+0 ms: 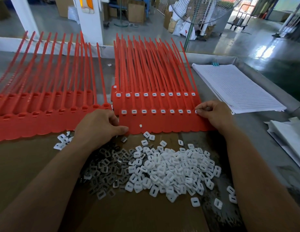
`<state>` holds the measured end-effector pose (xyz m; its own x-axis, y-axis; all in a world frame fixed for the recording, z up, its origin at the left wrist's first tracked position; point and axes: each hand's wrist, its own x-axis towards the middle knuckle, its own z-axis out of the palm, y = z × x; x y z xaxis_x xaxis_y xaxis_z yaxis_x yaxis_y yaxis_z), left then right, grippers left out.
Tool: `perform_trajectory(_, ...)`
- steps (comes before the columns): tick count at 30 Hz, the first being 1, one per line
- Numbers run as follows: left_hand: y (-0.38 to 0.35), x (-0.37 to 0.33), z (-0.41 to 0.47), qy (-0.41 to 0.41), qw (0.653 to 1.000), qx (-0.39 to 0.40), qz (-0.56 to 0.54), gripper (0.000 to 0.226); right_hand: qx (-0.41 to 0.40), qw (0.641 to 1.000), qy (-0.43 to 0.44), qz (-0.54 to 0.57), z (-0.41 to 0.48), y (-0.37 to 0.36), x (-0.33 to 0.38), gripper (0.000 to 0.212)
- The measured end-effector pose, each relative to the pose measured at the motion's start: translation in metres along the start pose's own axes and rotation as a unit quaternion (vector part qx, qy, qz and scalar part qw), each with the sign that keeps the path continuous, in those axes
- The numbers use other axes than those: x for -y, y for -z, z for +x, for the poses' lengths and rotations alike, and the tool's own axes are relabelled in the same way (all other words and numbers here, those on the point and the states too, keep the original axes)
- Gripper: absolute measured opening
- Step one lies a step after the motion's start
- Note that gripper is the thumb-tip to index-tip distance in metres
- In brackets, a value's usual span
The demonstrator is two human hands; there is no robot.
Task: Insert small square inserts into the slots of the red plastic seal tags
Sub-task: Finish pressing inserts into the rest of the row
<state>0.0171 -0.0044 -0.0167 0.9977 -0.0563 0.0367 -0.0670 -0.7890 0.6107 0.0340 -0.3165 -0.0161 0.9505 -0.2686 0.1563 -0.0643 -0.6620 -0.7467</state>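
On the counter, the near strip of red seal tags lies filled with white inserts. Below it sprawls the pile of loose inserts. Left hand pinches the strip's lower-left edge; right hand presses fingertips closed on the last insert, far-right slot.

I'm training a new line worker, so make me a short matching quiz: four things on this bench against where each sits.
Things:
1. pile of white inserts
2. lined paper stack
3. unfilled red tags
4. right hand

Places:
A. far right of the bench
B. at the last slot of the near filled tag strip
C. on the cardboard, nearest the person
D. left side, slots bare

Pairs: 1-C, 2-A, 3-D, 4-B
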Motion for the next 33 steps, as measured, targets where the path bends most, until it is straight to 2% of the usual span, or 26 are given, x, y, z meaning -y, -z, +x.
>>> perform_trajectory(5,0.001,0.001,0.0,-0.004,1.0,0.003,-0.001,0.026,-0.004,1.0,-0.002,-0.004,0.0,0.0,0.002,0.014)
perform_trajectory(10,0.0,0.001,-0.001,-0.007,1.0,0.001,-0.002,0.026,-0.006,1.0,-0.02,-0.005,0.002,-0.002,0.008,0.029)
perform_trajectory(18,0.0,-0.001,-0.002,-0.006,1.0,-0.001,0.003,0.026,-0.021,0.997,-0.069,0.027,0.002,-0.004,0.014,0.023)
perform_trajectory(22,0.0,-0.002,-0.002,-0.01,1.0,-0.001,0.003,0.026,-0.019,0.997,-0.066,0.018,-0.001,-0.004,0.012,0.02)
perform_trajectory(29,-0.001,0.0,-0.002,-0.007,1.0,-0.001,-0.002,0.026,-0.012,0.997,-0.014,-0.074,-0.009,0.004,0.024,0.017)
perform_trajectory(33,-0.001,0.001,-0.001,-0.003,1.0,-0.003,-0.004,0.026,0.033,0.985,0.038,-0.165,-0.02,0.011,0.032,0.01)
